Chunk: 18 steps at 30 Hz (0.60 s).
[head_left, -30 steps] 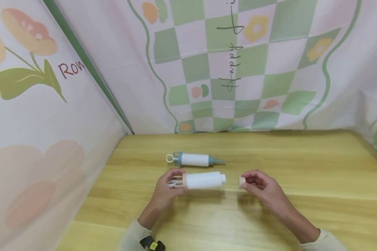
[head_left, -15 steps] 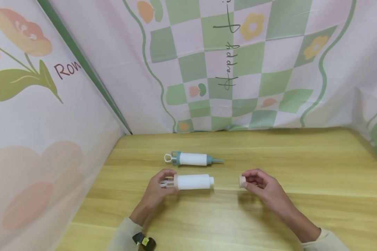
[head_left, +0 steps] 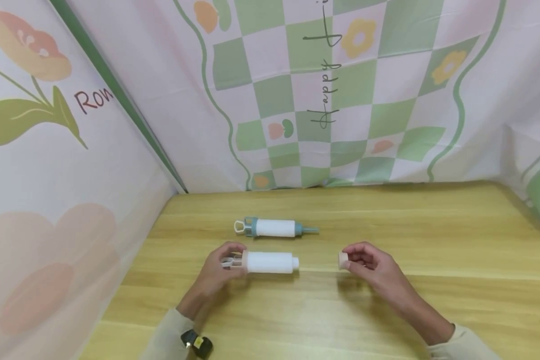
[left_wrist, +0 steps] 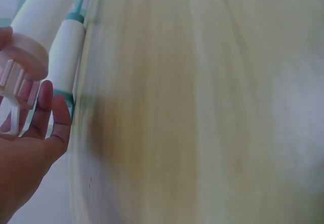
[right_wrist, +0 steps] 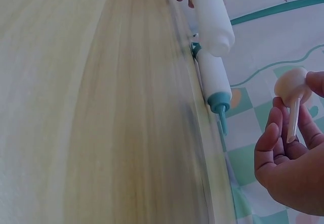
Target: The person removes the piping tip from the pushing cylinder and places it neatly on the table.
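My left hand (head_left: 212, 276) grips the pink collar end of a white syringe-like tube (head_left: 270, 262). A looped plunger handle (left_wrist: 15, 90) sticks out of that end, partly within the fingers. The tube lies level above the table, its bare narrow tip pointing right. Opposite it, my right hand (head_left: 380, 270) pinches a pale pink nozzle cap (head_left: 343, 260) between thumb and fingers. In the right wrist view the cap's thin spout (right_wrist: 293, 120) runs down beside the fingers. A gap separates the cap from the tube's tip.
Behind the held tube, a second white syringe-like tube (head_left: 276, 228) with teal ends lies on the wooden table (head_left: 432, 230). Its thin teal nozzle points right and its pull loop left. Printed curtains (head_left: 270, 90) hang at the back and left.
My left hand has drawn the white tube leftward, widening the gap to the nozzle cap. My right hand keeps its pinch and has hardly moved. The view has shifted slightly.
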### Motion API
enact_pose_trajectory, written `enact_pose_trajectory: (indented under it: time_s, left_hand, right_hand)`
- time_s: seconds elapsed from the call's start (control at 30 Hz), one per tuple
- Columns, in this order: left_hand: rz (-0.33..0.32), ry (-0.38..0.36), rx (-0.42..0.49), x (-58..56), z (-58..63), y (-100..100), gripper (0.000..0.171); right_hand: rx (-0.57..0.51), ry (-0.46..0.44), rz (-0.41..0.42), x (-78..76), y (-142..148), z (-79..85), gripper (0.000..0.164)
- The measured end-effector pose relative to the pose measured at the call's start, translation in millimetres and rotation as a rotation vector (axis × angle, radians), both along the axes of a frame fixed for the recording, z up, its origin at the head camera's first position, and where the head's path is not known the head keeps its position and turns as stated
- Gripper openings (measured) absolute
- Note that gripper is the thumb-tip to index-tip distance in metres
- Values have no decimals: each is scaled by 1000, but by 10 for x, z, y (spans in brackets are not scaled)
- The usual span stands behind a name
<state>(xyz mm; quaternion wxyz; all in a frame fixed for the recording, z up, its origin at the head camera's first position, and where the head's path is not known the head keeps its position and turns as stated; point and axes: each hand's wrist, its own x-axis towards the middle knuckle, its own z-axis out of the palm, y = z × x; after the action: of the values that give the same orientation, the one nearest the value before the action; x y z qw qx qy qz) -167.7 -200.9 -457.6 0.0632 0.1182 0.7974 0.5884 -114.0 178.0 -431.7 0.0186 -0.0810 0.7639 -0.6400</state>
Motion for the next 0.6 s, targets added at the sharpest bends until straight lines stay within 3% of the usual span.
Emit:
enact_pose_trajectory:
  time_s: [0.6]
  left_hand:
    - [-26,-11,-57,-13,12,-41,50]
  right_hand:
    - [-5,3,-6,8,-30,-4,32]
